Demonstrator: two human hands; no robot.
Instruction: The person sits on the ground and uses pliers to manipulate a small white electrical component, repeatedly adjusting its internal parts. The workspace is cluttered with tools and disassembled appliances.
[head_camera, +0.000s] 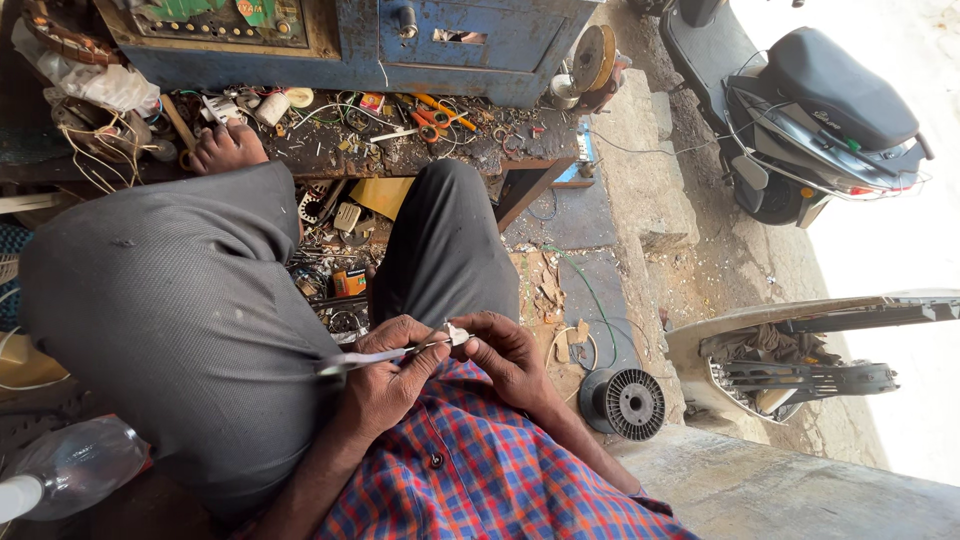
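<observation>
My left hand (388, 378) grips a thin metal tool with a pale handle (370, 357), its tip pointing right. My right hand (508, 352) pinches a small white part (458, 333) at the fingertips, and the tool's tip touches that part. Both hands are held over my lap, above my checked red and blue shirt (500, 470). My grey-trousered knees (170, 300) are drawn up, and a bare foot (228, 146) rests on the edge of a low cluttered bench (400, 150).
Wires, orange-handled scissors (440, 112) and small parts litter the bench below a blue metal cabinet (460, 50). A black spool (625, 402) lies on the floor at right. A clear plastic bottle (70, 465) sits at lower left. Parked scooters (810, 110) stand outside.
</observation>
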